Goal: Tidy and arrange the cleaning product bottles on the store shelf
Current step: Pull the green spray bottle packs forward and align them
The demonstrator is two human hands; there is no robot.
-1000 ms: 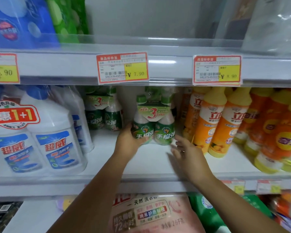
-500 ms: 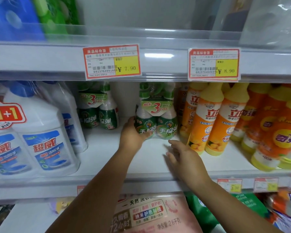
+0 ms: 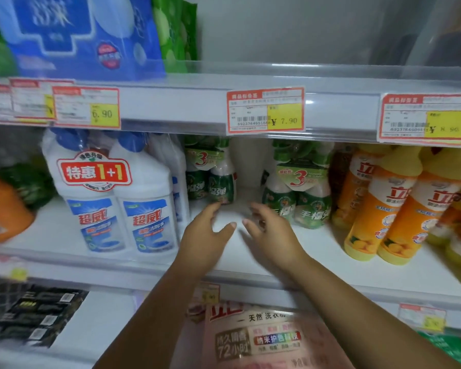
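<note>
Currently both hands empty, fingers loosely spread — left hand [image 3: 206, 231] and right hand [image 3: 270, 230] side by side over bare shelf [image 3: 250, 251]. Rear green pack [image 3: 210, 177] stands upright, deeper in, just beyond the left fingertips — left hand nearer. Front green pack [image 3: 298, 193] upright, just right of the right hand. Likely next: pull the rear pack forward.

Red-bordered price tag [image 3: 265, 110] reads 7.90; a pink, possibly detergent, bag [image 3: 264, 339] sits below.
</note>
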